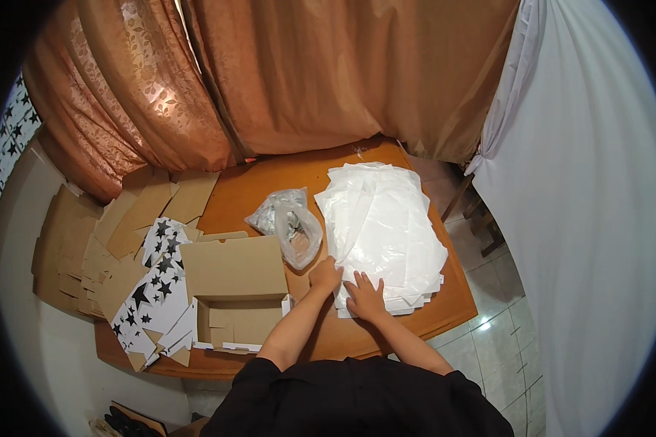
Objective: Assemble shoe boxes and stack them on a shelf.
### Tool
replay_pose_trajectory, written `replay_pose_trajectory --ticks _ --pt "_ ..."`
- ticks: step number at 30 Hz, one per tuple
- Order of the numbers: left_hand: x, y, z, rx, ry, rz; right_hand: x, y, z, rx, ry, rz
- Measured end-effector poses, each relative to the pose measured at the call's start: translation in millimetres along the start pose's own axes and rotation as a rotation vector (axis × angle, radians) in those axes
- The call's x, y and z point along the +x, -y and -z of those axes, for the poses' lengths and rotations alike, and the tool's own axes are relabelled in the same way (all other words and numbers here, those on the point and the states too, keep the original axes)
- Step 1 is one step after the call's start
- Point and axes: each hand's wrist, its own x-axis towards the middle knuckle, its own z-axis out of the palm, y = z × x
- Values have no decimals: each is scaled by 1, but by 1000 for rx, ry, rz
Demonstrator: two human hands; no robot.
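Note:
A thick, uneven stack of thin, slightly glossy white sheets [393,226] lies on the right part of the table; whether they are paper or plastic I cannot tell. At the stack's near left edge, my left hand [326,275] is closed on the edge of a white sheet, which looks lifted and creased there. Flat on the near part of the stack rests my right hand [366,295], fingers spread. Left of my left forearm stands an open cardboard box [233,266], brown inside, its lid raised. Nothing but flaps shows inside it.
Behind the box sits an open clear plastic bag [299,237] with silvery contents. Flattened cardboard pieces [131,218], some white with black stars [142,295], pile up at the left. Brown curtains [342,73] hang along the table's [270,171] far edge, a white curtain [576,218] at right.

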Motion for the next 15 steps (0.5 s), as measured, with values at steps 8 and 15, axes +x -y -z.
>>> replay_pose_trajectory --ticks 8,15 --pt "-2 -19 20 -173 103 98 -12 4 13 155 -327 -141" --pt "-67 -45 98 -1019 121 -24 -4 19 102 5 -691 135"
